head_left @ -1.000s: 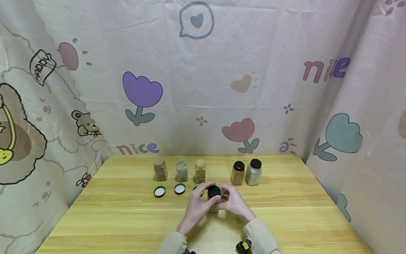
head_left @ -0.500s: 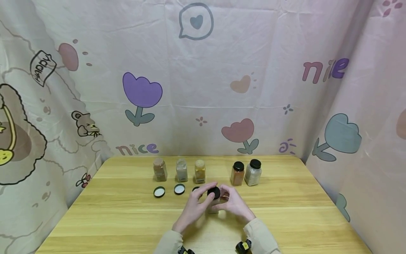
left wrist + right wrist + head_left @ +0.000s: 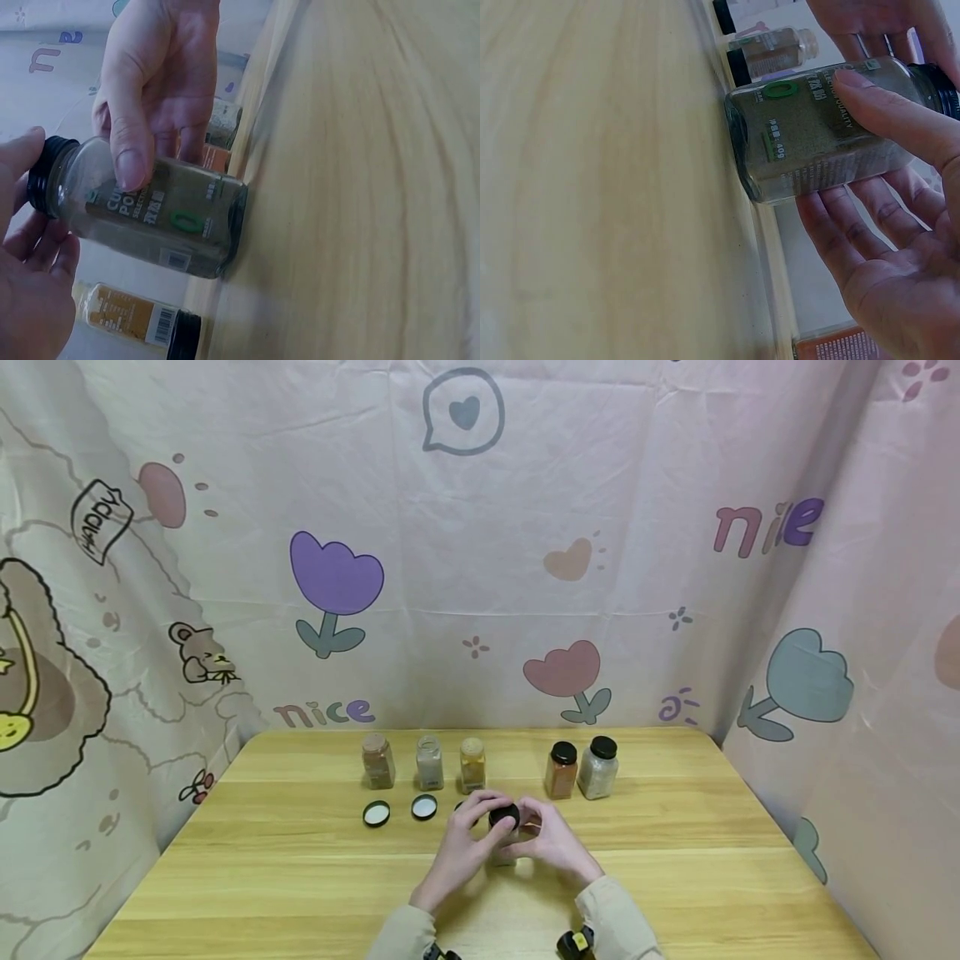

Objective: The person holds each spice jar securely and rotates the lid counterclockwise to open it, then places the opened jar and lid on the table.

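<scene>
A glass spice jar [image 3: 161, 225] of brownish powder stands upright on the table, between both hands. Its label is partly covered; the letters "CU" and "PO" show in the left wrist view. My left hand [image 3: 459, 852] grips the black screw lid [image 3: 504, 816] with fingers and thumb around its rim. Lower down, my right hand [image 3: 558, 845] holds the jar's body, thumb on one face and fingers on the opposite one. The lid sits on the jar's neck; whether it is loose I cannot tell.
Behind stand three lidless jars: brown [image 3: 378, 764], pale grey [image 3: 430, 767] and yellow [image 3: 473, 768]. Two lids [image 3: 377, 813] [image 3: 424, 807] lie upturned before them; a third is partly hidden by my left hand. Orange [image 3: 562, 772] and whitish [image 3: 599, 772] jars, black-lidded, stand right.
My left hand has shifted slightly and its fingers have changed position around the lid. My right hand keeps its hold, and the jar stays in nearly the same place.
</scene>
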Available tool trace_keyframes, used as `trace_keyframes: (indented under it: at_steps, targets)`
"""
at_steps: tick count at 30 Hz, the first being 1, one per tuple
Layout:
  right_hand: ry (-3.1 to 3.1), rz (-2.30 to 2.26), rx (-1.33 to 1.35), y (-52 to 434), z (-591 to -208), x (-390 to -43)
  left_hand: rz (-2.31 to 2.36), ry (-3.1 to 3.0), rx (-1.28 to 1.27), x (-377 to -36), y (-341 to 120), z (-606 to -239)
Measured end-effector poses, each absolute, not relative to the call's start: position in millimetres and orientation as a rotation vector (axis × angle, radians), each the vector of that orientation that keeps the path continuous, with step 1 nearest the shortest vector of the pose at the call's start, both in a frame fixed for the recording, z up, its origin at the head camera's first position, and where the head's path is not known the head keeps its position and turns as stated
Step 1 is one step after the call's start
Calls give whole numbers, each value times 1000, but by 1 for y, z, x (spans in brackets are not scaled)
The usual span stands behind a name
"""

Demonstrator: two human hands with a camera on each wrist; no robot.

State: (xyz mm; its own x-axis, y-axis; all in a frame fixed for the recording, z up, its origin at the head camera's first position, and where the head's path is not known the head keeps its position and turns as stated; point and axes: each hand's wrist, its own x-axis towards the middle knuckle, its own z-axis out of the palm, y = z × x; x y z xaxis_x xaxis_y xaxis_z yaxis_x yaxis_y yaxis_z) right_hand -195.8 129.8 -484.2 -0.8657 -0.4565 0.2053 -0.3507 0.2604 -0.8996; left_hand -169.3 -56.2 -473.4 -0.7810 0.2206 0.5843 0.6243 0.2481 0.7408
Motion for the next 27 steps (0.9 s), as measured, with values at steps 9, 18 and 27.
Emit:
trace_keyframes:
  at_steps: [9,18,27]
  targets:
    - [2398,-1688,-778,130,-484,-196,-1600,-2221,-924,-169,-65,-470]
    - [2407,-1680,-760,130,-483,-195,-1552,-2200,-841,-170,-62,-472]
    - [2391,-1687,-762,130,-483,-196,-1573,-2225,-845,-169,-66,-472]
